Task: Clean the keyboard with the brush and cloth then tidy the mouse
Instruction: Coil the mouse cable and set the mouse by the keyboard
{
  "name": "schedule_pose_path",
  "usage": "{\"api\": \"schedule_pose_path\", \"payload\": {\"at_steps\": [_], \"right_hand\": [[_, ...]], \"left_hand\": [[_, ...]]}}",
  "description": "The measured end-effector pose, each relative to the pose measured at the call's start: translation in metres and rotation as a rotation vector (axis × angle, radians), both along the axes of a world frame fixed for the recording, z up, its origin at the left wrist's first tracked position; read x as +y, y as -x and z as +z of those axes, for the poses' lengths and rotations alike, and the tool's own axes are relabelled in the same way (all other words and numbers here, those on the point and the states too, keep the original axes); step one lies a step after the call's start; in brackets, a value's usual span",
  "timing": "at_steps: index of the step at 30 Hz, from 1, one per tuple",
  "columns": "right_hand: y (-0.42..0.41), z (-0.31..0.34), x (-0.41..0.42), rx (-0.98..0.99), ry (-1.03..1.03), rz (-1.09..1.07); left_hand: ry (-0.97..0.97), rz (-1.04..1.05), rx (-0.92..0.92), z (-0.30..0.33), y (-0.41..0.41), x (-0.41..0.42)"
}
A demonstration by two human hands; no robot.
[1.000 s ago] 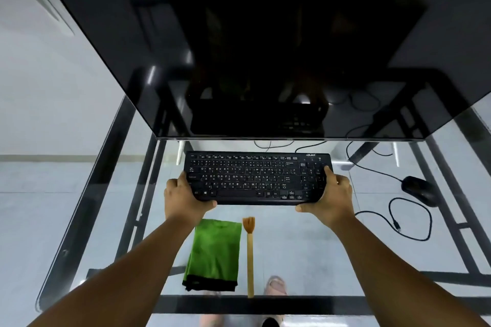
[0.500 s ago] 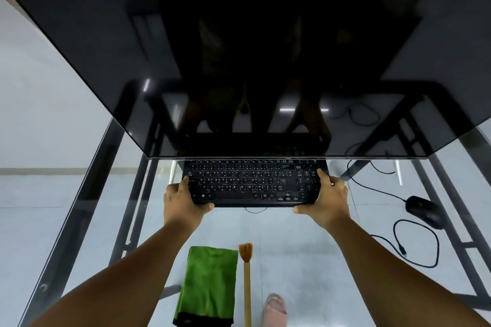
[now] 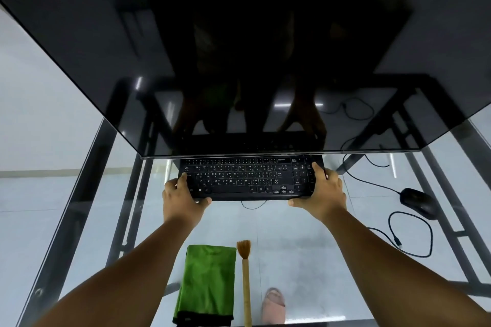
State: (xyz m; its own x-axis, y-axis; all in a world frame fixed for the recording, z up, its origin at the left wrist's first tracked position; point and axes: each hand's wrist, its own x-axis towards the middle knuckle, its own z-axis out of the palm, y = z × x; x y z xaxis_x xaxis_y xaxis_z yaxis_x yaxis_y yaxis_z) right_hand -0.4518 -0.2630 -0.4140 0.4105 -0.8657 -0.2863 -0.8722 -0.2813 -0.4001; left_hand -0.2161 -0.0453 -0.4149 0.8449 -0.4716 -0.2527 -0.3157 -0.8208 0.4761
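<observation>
Two bare hands grip a flat black rectangular computer keyboard [image 3: 249,179], one at each short end. The left hand [image 3: 180,200] curls round the keyboard's left end, thumb lying across the outer keys and fingers tucked under the near edge. The right hand [image 3: 322,191] clasps the right end in the same way, thumb on the number pad and fingers wrapped beneath. The keyboard sits toward the far edge of the clear glass tabletop [image 3: 305,247], its far row of keys partly tucked beneath the lower edge of a large dark glossy monitor screen [image 3: 239,48], which mirrors the hands faintly.

Near the front edge of the tabletop, between the two forearms, lies a folded green microfibre cloth [image 3: 210,281] with a dark trim along its near end. Just beside it on its right, apart from it, lies a slim wooden-handled brush [image 3: 245,273] with tan bristles pointing toward the keyboard. Toward the right edge of the tabletop rests a black corded computer mouse [image 3: 418,202], well apart from the keyboard; its thin black cable [image 3: 427,233] loops loosely on the glass nearer the front edge. Through the glass show the black metal frame [image 3: 132,207] of the table, the pale tiled floor [image 3: 39,194] and a foot in a pink slipper [image 3: 273,305].
</observation>
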Motion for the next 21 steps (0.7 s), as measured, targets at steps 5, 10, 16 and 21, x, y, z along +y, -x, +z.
{"api": "schedule_pose_path", "payload": {"at_steps": [5,10,16,21], "right_hand": [[0.006,0.005,0.001,-0.041,0.009,0.024],[0.023,0.010,-0.008,-0.227,0.110,0.062],[0.072,0.007,-0.042,-0.309,0.159,-0.016],[0.120,0.000,-0.070,-0.308,0.161,-0.022]], "left_hand": [[-0.015,-0.026,-0.133,0.003,0.020,-0.002],[0.021,-0.242,-0.181,0.003,0.060,-0.026],[-0.028,-0.443,-0.207,0.000,0.130,-0.085],[-0.076,-0.527,-0.177,-0.005,0.185,-0.139]]}}
